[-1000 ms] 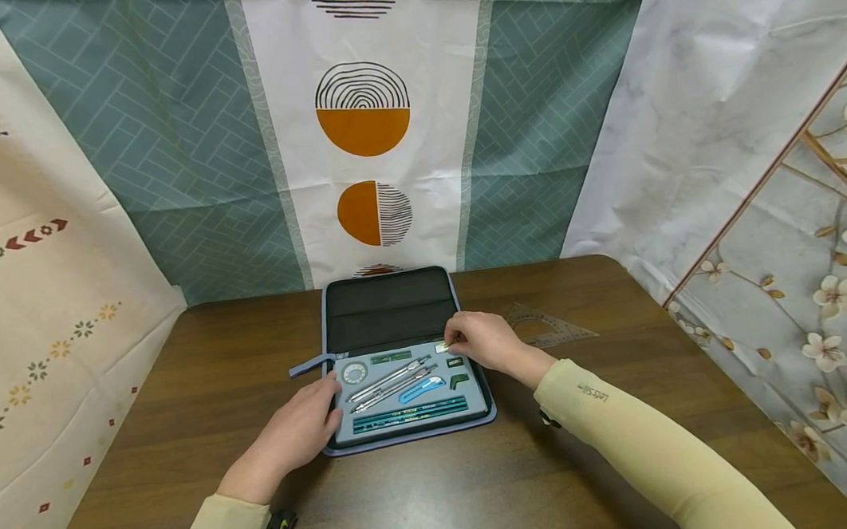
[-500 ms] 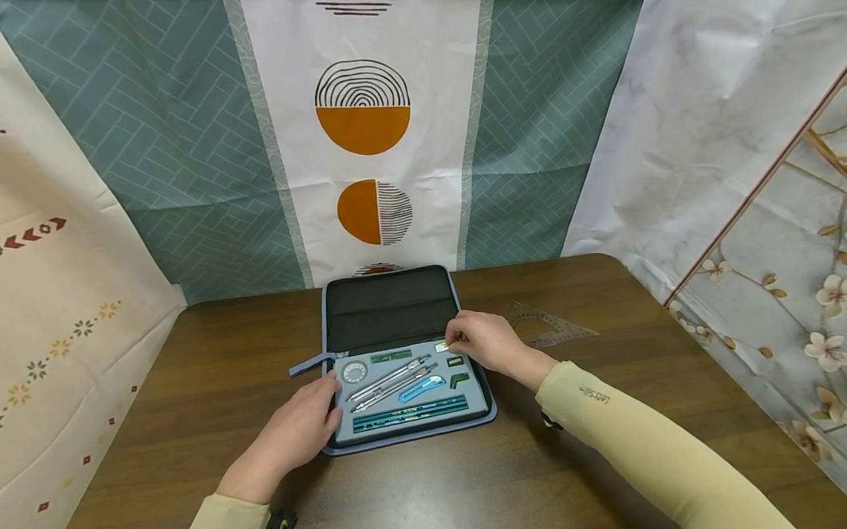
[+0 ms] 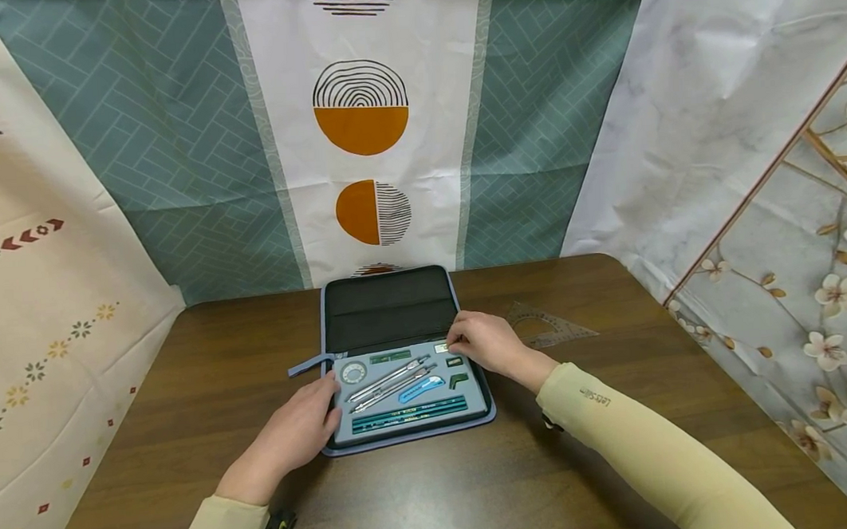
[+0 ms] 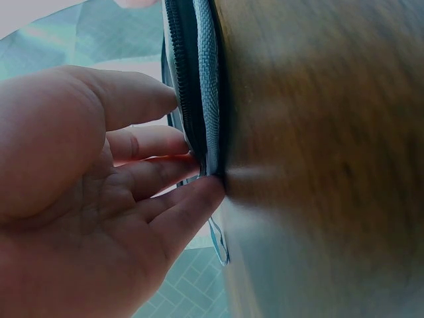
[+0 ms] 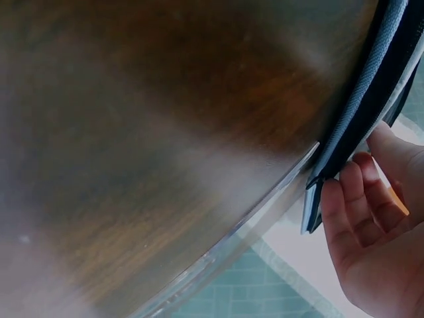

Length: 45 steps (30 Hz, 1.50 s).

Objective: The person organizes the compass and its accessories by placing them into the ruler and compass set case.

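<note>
An unzipped case [image 3: 390,308] lies flat on the table, its black-lined lid folded back. Its grey tray [image 3: 394,387] holds two silver compasses [image 3: 390,384], a light blue cutter [image 3: 421,389], dark green pencils [image 3: 410,415], a round dial-like piece [image 3: 353,372] and small green pieces. My left hand [image 3: 292,431] rests against the tray's left side; its fingers [image 4: 156,159] touch the zipped edge [image 4: 189,86]. At the tray's far right corner, beside a small white piece [image 3: 441,347], is my right hand [image 3: 492,342], its relaxed fingers [image 5: 354,199] touching the case's side [image 5: 358,112].
A clear set square [image 3: 552,327] lies on the brown table [image 3: 207,388], right of the case. The zip strap [image 3: 307,366] sticks out to the left. Patterned cloths [image 3: 367,140] hang behind the table and at both sides.
</note>
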{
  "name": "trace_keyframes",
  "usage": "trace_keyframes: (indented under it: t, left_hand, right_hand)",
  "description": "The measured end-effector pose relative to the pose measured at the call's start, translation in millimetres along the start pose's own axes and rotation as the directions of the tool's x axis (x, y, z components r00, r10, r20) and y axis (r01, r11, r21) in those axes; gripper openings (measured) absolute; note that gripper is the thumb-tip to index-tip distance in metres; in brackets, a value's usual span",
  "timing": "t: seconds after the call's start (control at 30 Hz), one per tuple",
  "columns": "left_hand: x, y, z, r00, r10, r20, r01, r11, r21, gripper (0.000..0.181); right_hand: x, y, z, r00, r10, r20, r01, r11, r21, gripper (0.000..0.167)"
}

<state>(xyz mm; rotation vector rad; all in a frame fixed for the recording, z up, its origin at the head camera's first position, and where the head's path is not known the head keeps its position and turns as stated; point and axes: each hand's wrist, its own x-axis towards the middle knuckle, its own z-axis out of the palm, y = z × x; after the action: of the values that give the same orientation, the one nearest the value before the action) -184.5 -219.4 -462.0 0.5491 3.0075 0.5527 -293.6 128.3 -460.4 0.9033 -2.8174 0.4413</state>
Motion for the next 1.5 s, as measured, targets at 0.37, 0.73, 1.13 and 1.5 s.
trace_keyframes:
  t: [0.37, 0.73, 1.13, 1.5]
  left_hand:
    - [1.3, 2.9, -0.2, 1.0, -0.007, 0.016, 0.007, 1.0, -0.005, 0.046]
    - [0.9, -0.1, -3.4, 1.0, -0.007, 0.011, 0.007, 1.0, 0.011, 0.044]
    - [16.4, -1.7, -6.3, 0.996, -0.043, -0.075, 0.044, 0.999, 0.0, 0.028]
    - [53.9, -27.2, -20.3, 0.975, -0.154, -0.161, 0.128, 0.978, -0.162, 0.036]
  right_hand:
    - [-9.9, -1, -2, 1.0, -0.026, -0.004, 0.026, 1.0, -0.006, 0.009]
    - [-21.3, -3, -2, 0.999, -0.048, -0.014, 0.048, 0.998, -0.03, 0.016]
    - [-29.8, -5, -4, 0.999, -0.026, 0.022, 0.027, 0.999, -0.047, 0.015]
    - [-26.9, -7, -7, 0.998, -0.058, 0.032, 0.059, 0.997, -0.052, 0.013]
